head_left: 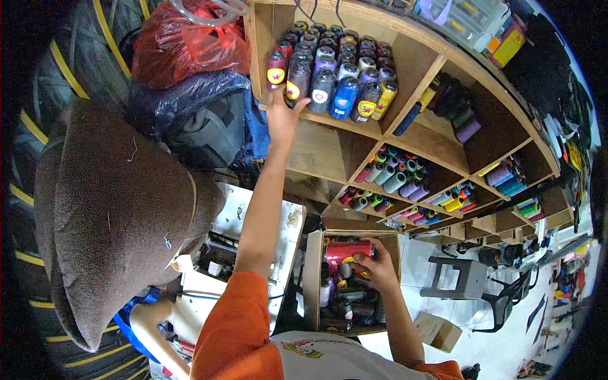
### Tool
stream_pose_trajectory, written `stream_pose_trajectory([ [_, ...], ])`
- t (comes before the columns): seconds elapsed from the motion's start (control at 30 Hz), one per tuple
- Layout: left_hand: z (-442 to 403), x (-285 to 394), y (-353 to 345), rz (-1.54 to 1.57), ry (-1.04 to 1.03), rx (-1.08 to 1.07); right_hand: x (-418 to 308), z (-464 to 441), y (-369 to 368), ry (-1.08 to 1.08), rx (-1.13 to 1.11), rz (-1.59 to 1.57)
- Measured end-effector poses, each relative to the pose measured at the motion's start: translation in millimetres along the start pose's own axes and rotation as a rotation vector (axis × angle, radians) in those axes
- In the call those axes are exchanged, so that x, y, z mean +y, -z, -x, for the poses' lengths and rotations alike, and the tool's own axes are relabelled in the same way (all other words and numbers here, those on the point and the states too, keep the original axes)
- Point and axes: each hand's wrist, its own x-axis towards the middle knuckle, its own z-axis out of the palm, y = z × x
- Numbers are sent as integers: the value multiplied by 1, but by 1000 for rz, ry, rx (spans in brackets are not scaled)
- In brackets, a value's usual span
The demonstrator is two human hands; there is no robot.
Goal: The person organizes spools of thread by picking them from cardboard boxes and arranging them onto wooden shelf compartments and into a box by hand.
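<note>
At twelve o'clock, spool rows are filling much of shelf; left hand is touching dark spool in front, grip unclear; at five, right hand is grasping red spool over box; rows are looking well along, loose spools inside box apparently remaining

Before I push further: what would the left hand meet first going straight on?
The left hand would probably meet the dark grey spool or dark red spool; depth unclear, possibly touching now.
</note>
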Motion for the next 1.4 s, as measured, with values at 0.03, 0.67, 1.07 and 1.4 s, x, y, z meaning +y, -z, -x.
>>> stream_pose_trajectory([
  [0.03, 0, -4, 1, 29, -42, 5, -1, 0, -2, 3, 0, 10],
  [0.67, -28, -32, 12, -110, 17, 104, -2, -15, -16, 50, 12, 91],
  [1.07, 30, -30, 60, 119, 357, 155, -60, -56, -43, 493, 44, 692],
  [1.4, 33, 43, 113, 299, -11, 23, -220, -159, -208, 1194, -196, 1187],
])
